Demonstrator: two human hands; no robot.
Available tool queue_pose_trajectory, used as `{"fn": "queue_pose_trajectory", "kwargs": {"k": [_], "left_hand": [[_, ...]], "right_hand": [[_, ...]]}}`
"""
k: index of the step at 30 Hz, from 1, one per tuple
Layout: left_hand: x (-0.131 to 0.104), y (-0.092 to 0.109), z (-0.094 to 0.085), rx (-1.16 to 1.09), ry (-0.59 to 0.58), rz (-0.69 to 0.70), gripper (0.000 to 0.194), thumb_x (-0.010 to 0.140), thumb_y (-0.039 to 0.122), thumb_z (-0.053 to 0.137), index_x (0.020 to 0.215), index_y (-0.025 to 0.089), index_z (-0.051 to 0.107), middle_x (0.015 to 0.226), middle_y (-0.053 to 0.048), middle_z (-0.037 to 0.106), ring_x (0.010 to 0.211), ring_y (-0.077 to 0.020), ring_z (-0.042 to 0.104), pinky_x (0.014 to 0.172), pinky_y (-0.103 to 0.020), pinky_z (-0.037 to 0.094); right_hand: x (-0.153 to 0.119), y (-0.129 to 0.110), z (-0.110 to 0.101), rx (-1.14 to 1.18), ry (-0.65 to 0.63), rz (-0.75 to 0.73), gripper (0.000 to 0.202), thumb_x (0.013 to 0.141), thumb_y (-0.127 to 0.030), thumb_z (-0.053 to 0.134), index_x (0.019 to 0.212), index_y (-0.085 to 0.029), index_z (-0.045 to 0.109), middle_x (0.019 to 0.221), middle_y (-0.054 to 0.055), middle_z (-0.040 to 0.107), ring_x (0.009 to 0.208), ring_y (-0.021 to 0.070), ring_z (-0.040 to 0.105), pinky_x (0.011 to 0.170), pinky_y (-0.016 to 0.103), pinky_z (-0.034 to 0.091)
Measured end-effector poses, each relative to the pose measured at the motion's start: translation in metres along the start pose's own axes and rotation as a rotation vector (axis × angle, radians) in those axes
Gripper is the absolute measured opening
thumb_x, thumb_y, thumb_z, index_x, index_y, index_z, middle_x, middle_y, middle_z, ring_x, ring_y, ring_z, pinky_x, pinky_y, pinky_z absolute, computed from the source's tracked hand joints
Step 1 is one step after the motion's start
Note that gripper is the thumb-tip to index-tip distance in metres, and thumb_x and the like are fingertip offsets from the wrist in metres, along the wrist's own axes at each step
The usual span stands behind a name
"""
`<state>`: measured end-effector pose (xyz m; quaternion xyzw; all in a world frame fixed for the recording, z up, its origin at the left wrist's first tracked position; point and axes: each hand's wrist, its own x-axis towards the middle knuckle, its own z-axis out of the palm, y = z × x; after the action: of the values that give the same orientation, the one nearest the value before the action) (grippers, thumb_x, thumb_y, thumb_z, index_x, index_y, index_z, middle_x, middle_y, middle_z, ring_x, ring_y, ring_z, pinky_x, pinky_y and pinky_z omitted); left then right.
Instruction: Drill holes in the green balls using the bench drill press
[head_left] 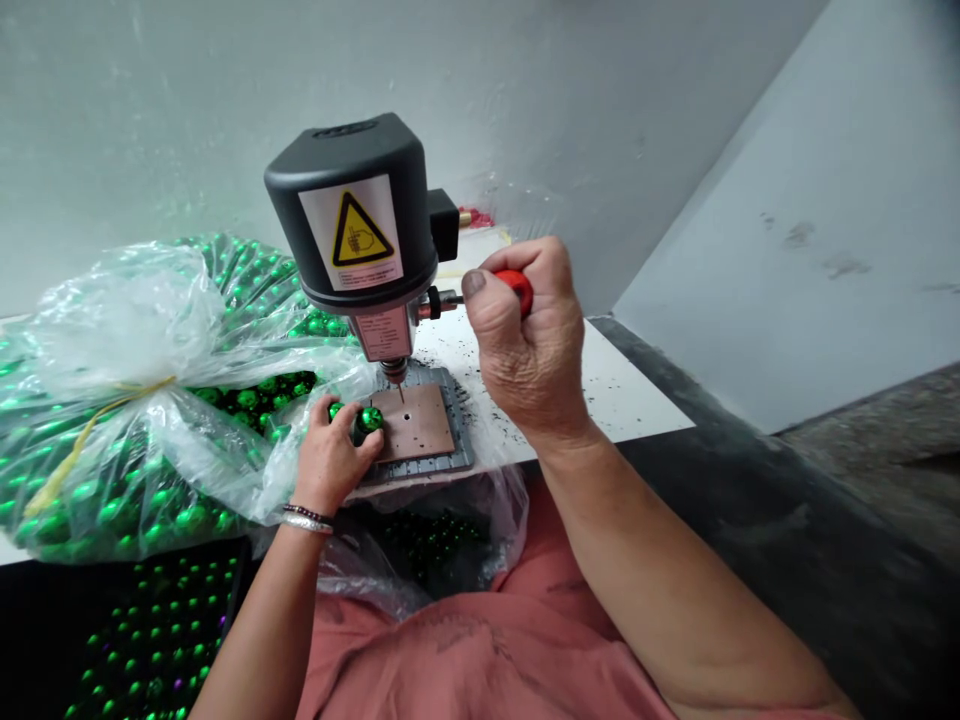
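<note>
My right hand point(529, 340) is closed round the red knob point(516, 290) of a lever on the black drill press point(352, 210). Its thin bit point(401, 392) points down above a brown board point(424, 425) that has a small dark hole. At the board's left edge, my left hand point(335, 445) has its fingers curled round shiny green balls point(370, 419), one between thumb and finger and another among the fingers. The bit is not touching these balls.
Left of the press, a large clear bag point(150, 400) of green balls lies on the white table point(622, 390). A dark tray point(161, 630) of green balls is at lower left. Below the table edge hangs an open plastic bag point(510, 510) with green balls. Dark crumbs surround the base.
</note>
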<state>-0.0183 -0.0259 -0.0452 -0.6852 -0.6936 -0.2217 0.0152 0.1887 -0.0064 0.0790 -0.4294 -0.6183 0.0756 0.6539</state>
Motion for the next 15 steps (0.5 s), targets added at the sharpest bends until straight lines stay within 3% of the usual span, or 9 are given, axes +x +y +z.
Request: {"fn": "queue_pose_trajectory", "kwargs": {"k": [5, 8, 11, 13, 15], "left_hand": [[0.014, -0.014, -0.014, -0.172, 0.056, -0.04, 0.039, 0.07, 0.041, 0.065, 0.104, 0.022, 0.064, 0.125, -0.011, 0.051, 0.116, -0.0293, 0.051, 0.095, -0.039, 0.046], [0.023, -0.011, -0.042, -0.628, 0.159, -0.203, 0.037, 0.07, 0.047, 0.064, 0.096, 0.021, 0.061, 0.1, -0.007, 0.061, 0.091, -0.0211, 0.061, 0.073, -0.03, 0.052], [0.03, -0.009, -0.07, -1.061, 0.239, -0.4, 0.037, 0.072, 0.052, 0.059, 0.091, 0.021, 0.056, 0.078, 0.001, 0.057, 0.059, -0.0104, 0.057, 0.048, -0.02, 0.044], [0.034, -0.012, -0.078, -1.04, 0.195, -0.446, 0.038, 0.07, 0.051, 0.064, 0.091, 0.02, 0.057, 0.074, 0.003, 0.054, 0.053, -0.0084, 0.055, 0.043, -0.018, 0.04], [0.037, -0.016, -0.075, -0.909, 0.075, -0.481, 0.039, 0.069, 0.05, 0.065, 0.093, 0.019, 0.059, 0.075, 0.002, 0.055, 0.052, -0.009, 0.056, 0.04, -0.017, 0.038]], "right_hand": [[0.0, 0.0, 0.0, 0.002, 0.003, 0.006, 0.026, 0.086, -0.046, 0.043, 0.083, -0.021, 0.048, 0.076, -0.003, 0.047, 0.062, 0.0032, 0.046, 0.054, 0.018, 0.043], [0.0, -0.002, 0.0, 0.013, -0.001, 0.008, 0.024, 0.086, -0.045, 0.044, 0.082, -0.021, 0.047, 0.072, -0.004, 0.047, 0.06, 0.0033, 0.045, 0.053, 0.018, 0.042], [0.0, -0.003, 0.002, 0.031, 0.015, 0.024, 0.02, 0.086, -0.042, 0.045, 0.081, -0.022, 0.046, 0.066, -0.005, 0.045, 0.054, 0.0033, 0.043, 0.052, 0.019, 0.041], [0.0, -0.003, 0.003, 0.045, 0.018, 0.038, 0.019, 0.086, -0.041, 0.045, 0.081, -0.023, 0.045, 0.062, -0.006, 0.043, 0.051, 0.0034, 0.041, 0.05, 0.02, 0.04], [-0.001, -0.003, 0.004, 0.056, 0.018, 0.042, 0.019, 0.086, -0.042, 0.045, 0.081, -0.023, 0.045, 0.06, -0.007, 0.042, 0.049, 0.0035, 0.041, 0.049, 0.02, 0.04]]}}
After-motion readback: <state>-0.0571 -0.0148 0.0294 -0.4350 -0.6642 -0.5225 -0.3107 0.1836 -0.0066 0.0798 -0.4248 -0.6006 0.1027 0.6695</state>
